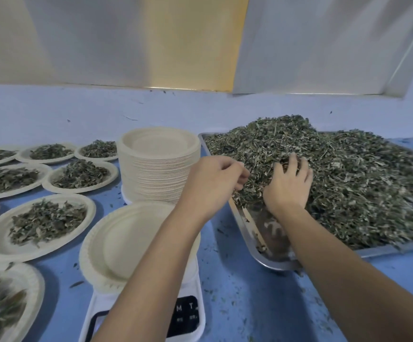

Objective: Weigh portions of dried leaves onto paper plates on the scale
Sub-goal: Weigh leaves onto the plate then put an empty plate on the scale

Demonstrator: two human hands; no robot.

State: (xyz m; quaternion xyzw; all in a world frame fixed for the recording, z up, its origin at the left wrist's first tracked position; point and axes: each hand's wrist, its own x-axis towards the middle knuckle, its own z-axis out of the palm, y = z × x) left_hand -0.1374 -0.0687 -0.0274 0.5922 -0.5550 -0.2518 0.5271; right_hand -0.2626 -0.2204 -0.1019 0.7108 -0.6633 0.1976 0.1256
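A metal tray (272,261) at the right holds a big heap of dried leaves (348,174). My right hand (288,185) is dug into the heap's near-left side, fingers curled round a clump of leaves. My left hand (212,183) hovers at the tray's left rim, fingers curled, touching the edge of the heap; whether it holds leaves is unclear. An empty paper plate (116,245) lies on the white scale (185,314), partly under my left forearm.
A tall stack of paper plates (158,166) stands behind the scale. Several filled plates (40,225) cover the blue table (244,297) to the left. Loose leaf bits litter the table. A wall with foil-like sheeting closes the back.
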